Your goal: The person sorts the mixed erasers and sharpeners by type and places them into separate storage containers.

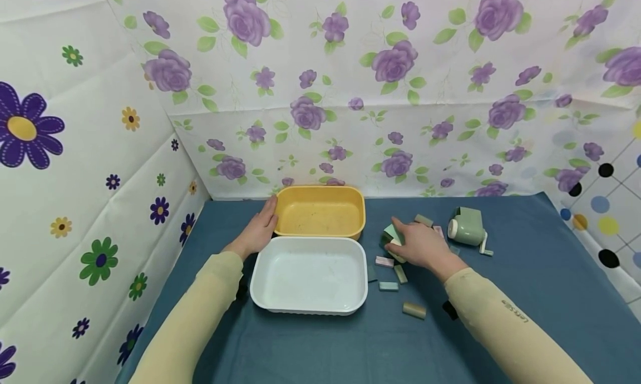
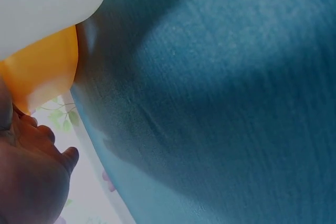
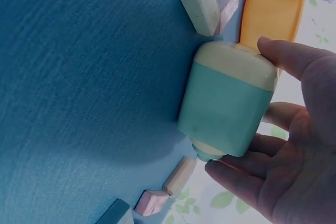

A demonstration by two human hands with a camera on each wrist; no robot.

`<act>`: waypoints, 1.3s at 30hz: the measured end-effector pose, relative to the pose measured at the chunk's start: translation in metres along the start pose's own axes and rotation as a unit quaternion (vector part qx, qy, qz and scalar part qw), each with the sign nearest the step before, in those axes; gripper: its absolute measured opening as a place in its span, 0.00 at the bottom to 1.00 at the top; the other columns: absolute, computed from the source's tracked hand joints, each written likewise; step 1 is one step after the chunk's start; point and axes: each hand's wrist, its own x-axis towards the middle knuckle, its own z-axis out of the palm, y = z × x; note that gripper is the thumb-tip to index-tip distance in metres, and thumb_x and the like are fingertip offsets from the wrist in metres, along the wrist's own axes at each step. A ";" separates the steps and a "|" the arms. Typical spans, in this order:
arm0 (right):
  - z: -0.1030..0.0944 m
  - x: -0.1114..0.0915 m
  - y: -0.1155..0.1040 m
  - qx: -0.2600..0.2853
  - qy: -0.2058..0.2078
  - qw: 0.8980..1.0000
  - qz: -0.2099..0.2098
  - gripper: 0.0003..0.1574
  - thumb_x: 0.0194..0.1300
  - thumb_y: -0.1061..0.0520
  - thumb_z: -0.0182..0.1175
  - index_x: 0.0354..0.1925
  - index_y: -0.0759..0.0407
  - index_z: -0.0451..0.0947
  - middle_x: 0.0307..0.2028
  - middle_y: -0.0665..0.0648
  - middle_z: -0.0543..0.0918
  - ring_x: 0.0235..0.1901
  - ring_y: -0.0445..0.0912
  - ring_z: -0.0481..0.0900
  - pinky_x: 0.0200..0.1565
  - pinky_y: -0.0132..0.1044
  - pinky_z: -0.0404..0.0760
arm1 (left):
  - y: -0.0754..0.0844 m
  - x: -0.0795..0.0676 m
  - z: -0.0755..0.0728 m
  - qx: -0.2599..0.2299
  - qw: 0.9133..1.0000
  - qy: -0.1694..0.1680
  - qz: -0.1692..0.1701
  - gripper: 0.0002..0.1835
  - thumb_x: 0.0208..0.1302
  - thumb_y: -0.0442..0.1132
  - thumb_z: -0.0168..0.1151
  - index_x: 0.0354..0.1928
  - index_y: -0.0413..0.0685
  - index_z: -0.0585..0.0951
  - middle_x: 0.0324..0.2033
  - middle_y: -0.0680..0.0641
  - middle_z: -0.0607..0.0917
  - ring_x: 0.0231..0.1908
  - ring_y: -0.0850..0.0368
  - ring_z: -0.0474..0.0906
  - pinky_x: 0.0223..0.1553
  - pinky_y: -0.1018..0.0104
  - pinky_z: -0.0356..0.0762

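My left hand (image 1: 257,231) rests with straight fingers against the left rim of a yellow plastic basin (image 1: 320,228). A white basin (image 1: 307,275) stands just in front of the yellow one. On the right, my right hand (image 1: 422,245) grips a teal-and-cream rounded box (image 3: 226,103) with a small knob at one end, thumb on one side and fingers on the other. Close around it lie several small eraser-like blocks, among them a pink one (image 1: 384,261), a light-blue one (image 1: 388,286) and a green one (image 1: 400,274).
A green hand-crank pencil sharpener (image 1: 468,227) stands to the right of my right hand. Nearer me lies a tan cylinder-like piece (image 1: 414,310). Blue cloth (image 1: 310,350) covers the table, and flowered sheets (image 1: 320,67) hang behind and at the sides.
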 end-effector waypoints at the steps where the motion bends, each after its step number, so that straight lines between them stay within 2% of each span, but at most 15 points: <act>1: 0.000 0.000 0.000 0.001 0.001 1.000 0.000 0.53 0.75 0.33 0.64 0.83 0.57 0.62 0.66 0.69 0.81 0.65 0.67 0.79 0.66 0.85 0.60 | 0.000 0.000 0.000 0.001 1.000 0.000 0.001 0.34 0.91 0.43 0.33 0.86 0.41 0.36 0.86 0.40 0.38 0.84 0.42 0.34 0.81 0.32 0.34; 6: 0.000 -0.002 0.002 0.003 0.005 1.000 -0.003 0.53 0.75 0.32 0.64 0.83 0.57 0.61 0.66 0.69 0.81 0.65 0.67 0.79 0.66 0.85 0.60 | -0.002 0.001 0.000 0.004 1.000 -0.003 0.005 0.34 0.91 0.44 0.33 0.86 0.42 0.35 0.86 0.41 0.37 0.85 0.44 0.33 0.82 0.33 0.34; 13: 0.001 -0.003 0.004 0.012 0.003 1.000 -0.005 0.54 0.75 0.32 0.64 0.83 0.58 0.61 0.59 0.65 0.86 0.59 0.66 0.83 0.65 0.86 0.61 | -0.002 0.002 0.002 0.014 1.000 -0.001 0.010 0.34 0.91 0.43 0.33 0.86 0.40 0.37 0.86 0.40 0.38 0.85 0.43 0.34 0.81 0.32 0.34; 20: 0.002 -0.001 0.003 0.012 0.007 1.000 -0.005 0.53 0.75 0.33 0.64 0.83 0.58 0.62 0.60 0.65 0.86 0.62 0.67 0.81 0.66 0.86 0.60 | 0.002 0.000 0.000 0.032 0.999 0.003 0.009 0.34 0.91 0.43 0.35 0.86 0.39 0.38 0.86 0.39 0.40 0.85 0.41 0.35 0.82 0.34 0.34; 23: 0.003 -0.001 0.003 0.019 0.009 1.000 -0.008 0.53 0.74 0.33 0.65 0.82 0.59 0.63 0.45 0.58 0.90 0.57 0.66 0.84 0.64 0.86 0.61 | 0.003 -0.001 0.000 0.039 0.999 0.003 0.007 0.34 0.91 0.43 0.34 0.86 0.39 0.38 0.86 0.39 0.40 0.85 0.42 0.34 0.82 0.35 0.34; 26: 0.003 -0.001 0.003 0.029 0.006 1.000 -0.005 0.53 0.74 0.33 0.65 0.82 0.58 0.63 0.28 0.49 0.85 0.51 0.64 0.87 0.63 0.87 0.61 | 0.003 -0.002 0.000 0.038 0.999 0.000 0.003 0.34 0.91 0.43 0.34 0.86 0.39 0.37 0.86 0.39 0.39 0.85 0.43 0.33 0.83 0.36 0.34; 28: 0.003 0.000 0.004 0.034 0.004 0.999 -0.002 0.53 0.73 0.33 0.66 0.82 0.58 0.63 0.23 0.46 0.80 0.48 0.63 0.87 0.62 0.87 0.61 | 0.003 -0.003 0.000 0.038 0.999 -0.001 0.002 0.34 0.91 0.43 0.34 0.86 0.39 0.37 0.86 0.40 0.39 0.85 0.44 0.33 0.83 0.37 0.33; 31: 0.003 0.001 0.004 0.040 0.002 0.999 0.001 0.53 0.73 0.33 0.66 0.82 0.59 0.63 0.25 0.46 0.81 0.48 0.63 0.87 0.62 0.87 0.63 | 0.004 -0.004 0.000 0.038 0.999 -0.001 0.003 0.34 0.91 0.43 0.34 0.86 0.39 0.37 0.86 0.40 0.39 0.85 0.44 0.33 0.83 0.38 0.34; 33: 0.003 0.002 0.004 0.044 0.004 0.999 0.004 0.53 0.72 0.33 0.66 0.82 0.59 0.64 0.29 0.48 0.84 0.49 0.63 0.86 0.60 0.84 0.68 | 0.004 -0.003 0.000 0.041 0.999 -0.002 0.005 0.34 0.91 0.43 0.34 0.86 0.39 0.38 0.86 0.39 0.39 0.85 0.43 0.34 0.83 0.37 0.34; 37: 0.001 0.004 0.005 0.049 0.011 0.999 0.007 0.53 0.72 0.33 0.67 0.81 0.61 0.65 0.41 0.56 0.89 0.52 0.65 0.85 0.51 0.72 0.82 | 0.004 -0.002 -0.001 0.046 0.999 -0.001 0.006 0.34 0.91 0.43 0.34 0.86 0.39 0.38 0.86 0.39 0.40 0.85 0.42 0.34 0.82 0.36 0.34; 39: -0.001 0.005 0.005 0.048 0.017 0.999 0.009 0.53 0.73 0.33 0.66 0.81 0.62 0.65 0.48 0.60 0.89 0.54 0.66 0.84 0.45 0.65 0.86 | 0.004 -0.002 -0.002 0.047 0.999 0.000 0.005 0.34 0.91 0.44 0.35 0.86 0.39 0.38 0.86 0.39 0.40 0.85 0.43 0.34 0.83 0.36 0.34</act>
